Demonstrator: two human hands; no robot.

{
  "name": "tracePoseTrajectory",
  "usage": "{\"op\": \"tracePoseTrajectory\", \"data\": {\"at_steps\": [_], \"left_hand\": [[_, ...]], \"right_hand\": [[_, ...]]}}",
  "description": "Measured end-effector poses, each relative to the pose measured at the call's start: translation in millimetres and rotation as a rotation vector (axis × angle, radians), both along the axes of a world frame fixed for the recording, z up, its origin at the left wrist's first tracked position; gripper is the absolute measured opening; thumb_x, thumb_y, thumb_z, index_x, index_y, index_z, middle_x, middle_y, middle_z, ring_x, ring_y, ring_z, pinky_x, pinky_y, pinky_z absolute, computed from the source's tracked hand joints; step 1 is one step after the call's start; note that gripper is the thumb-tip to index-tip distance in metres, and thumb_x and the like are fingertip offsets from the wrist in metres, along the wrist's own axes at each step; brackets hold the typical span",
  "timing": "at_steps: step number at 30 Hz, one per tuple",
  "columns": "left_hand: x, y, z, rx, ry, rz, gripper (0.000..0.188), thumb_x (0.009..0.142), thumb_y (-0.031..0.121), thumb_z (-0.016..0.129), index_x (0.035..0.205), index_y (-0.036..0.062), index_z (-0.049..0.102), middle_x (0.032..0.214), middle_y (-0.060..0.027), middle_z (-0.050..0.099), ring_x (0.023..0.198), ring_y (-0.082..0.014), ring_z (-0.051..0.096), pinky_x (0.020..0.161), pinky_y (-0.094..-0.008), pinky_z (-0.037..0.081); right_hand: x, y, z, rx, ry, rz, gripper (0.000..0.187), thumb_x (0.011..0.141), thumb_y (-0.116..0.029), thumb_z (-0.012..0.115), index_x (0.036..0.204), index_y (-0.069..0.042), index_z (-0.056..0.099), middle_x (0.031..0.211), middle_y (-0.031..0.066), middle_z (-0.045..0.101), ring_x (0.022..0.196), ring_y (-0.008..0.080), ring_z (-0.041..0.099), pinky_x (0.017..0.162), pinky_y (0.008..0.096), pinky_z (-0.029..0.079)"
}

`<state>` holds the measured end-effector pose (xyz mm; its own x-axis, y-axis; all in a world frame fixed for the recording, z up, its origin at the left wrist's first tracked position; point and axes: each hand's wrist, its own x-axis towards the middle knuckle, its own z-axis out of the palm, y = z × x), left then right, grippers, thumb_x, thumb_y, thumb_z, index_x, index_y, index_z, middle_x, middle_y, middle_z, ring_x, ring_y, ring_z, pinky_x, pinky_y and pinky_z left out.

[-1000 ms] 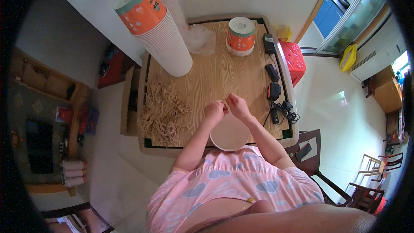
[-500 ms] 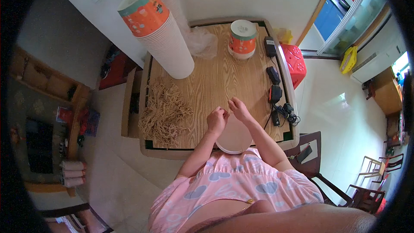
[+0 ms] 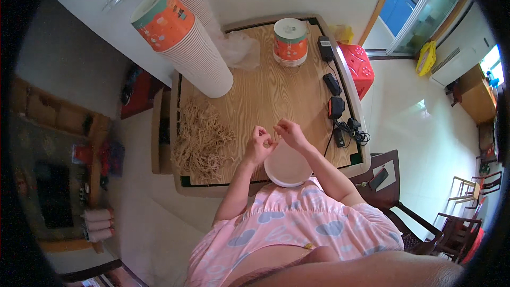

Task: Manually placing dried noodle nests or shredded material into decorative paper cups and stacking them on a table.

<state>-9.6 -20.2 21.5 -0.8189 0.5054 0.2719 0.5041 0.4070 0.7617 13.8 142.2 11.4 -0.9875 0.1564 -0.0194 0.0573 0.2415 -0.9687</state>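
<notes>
A white round paper bucket (image 3: 287, 167) sits at the table's near edge, against my pink dress, its pale inside facing up. Above its far rim my left hand (image 3: 259, 146) is closed in a pinch. Just to the right, my right hand (image 3: 292, 134) pinches too, fingertips close to the left ones. A thin tan cord seems to run between the fingertips; most of it is hidden by the fingers. To the left lies a tangled heap of tan cords (image 3: 202, 141). A tall leaning stack of white paper buckets (image 3: 199, 56), the top one orange and green, stands behind the heap.
Upside down at the back right stands an orange and green bucket (image 3: 290, 42). Black power adapters (image 3: 336, 107) with cables line the table's right edge. A clear plastic bag (image 3: 240, 51) lies at the back. Beyond are a red stool (image 3: 356, 69) and a dark chair (image 3: 382, 178).
My hands have drawn slightly apart, the left fingers curling more over the bucket's rim. The whole view has shifted a little with my head.
</notes>
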Motion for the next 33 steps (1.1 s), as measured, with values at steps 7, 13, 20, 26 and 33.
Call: {"op": "tracePoseTrajectory", "data": {"at_steps": [7,13,20,26,33], "left_hand": [[-2,0,-2,0.003,-0.088,0.08,0.014,0.067,0.008,0.069,0.073,0.0018,0.059,0.089,-0.0073,0.05,0.075,-0.0177,0.056,0.063,-0.0283,0.046],[-7,15,-38,0.25,-0.442,0.114,0.005,0.08,0.005,0.061,0.081,0.0012,0.059,0.068,0.0017,0.053,0.059,-0.0087,0.05,0.052,-0.0218,0.041],[-13,15,-11,0.461,-0.939,0.26,0.008,0.082,0.013,0.061,0.077,0.0068,0.062,0.061,0.0056,0.049,0.053,-0.0023,0.043,0.046,-0.018,0.033],[-16,15,-22,0.516,-0.927,0.222,0.011,0.081,0.018,0.062,0.077,0.0085,0.064,0.061,0.007,0.049,0.053,-0.0025,0.041,0.046,-0.0174,0.031],[-18,11,-24,0.543,-0.905,0.208,0.016,0.082,0.022,0.062,0.086,0.0078,0.067,0.059,0.0086,0.043,0.051,-0.0016,0.037,0.045,-0.0165,0.028]], "right_hand": [[0,1,-2,0.032,-0.002,0.04,0.017,0.084,-0.016,0.058,0.079,0.0,0.057,0.063,0.0033,0.055,0.059,0.0086,0.048,0.053,0.0247,0.041],[3,-3,9,-0.016,0.057,0.075,0.013,0.084,-0.014,0.058,0.08,-0.001,0.057,0.066,0.0024,0.055,0.061,0.0072,0.048,0.054,0.0233,0.041],[30,2,27,0.324,0.312,0.142,0.013,0.076,-0.005,0.058,0.087,-0.008,0.063,0.105,0.0117,0.054,0.093,0.0249,0.051,0.075,0.0353,0.042],[46,-10,35,0.655,0.366,0.3,0.035,0.069,-0.003,0.058,0.096,-0.023,0.067,0.118,0.0104,0.049,0.102,0.029,0.047,0.086,0.0414,0.039],[46,-12,28,0.718,0.363,0.29,0.038,0.071,-0.006,0.059,0.103,-0.024,0.064,0.116,0.0094,0.051,0.102,0.0277,0.048,0.086,0.0412,0.038]]}}
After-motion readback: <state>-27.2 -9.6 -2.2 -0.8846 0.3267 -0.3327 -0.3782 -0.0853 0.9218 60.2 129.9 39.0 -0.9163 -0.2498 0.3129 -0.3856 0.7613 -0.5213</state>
